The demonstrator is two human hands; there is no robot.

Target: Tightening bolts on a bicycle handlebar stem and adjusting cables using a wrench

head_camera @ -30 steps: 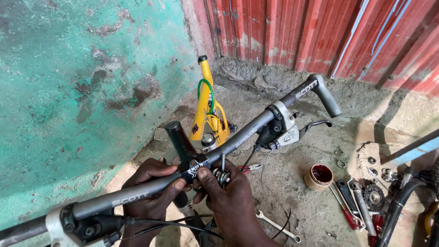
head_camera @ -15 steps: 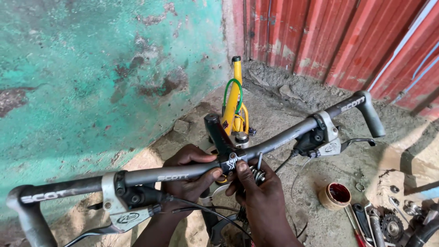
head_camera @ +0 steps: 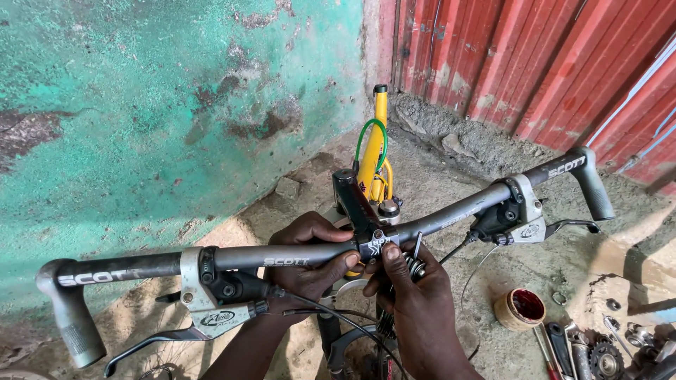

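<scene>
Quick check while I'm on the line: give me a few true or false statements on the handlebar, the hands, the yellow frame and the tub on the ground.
1. Both hands meet at the middle of the handlebar, at the stem clamp. True.
2. The right hand holds a hammer. False: it holds a slim metal tool at the clamp.
3. The yellow frame lies flat. False: it stands upright by the wall.
4. The small tub holds red stuff. True.
5. The left hand grips the brake lever. False: it holds the bar's middle.
</scene>
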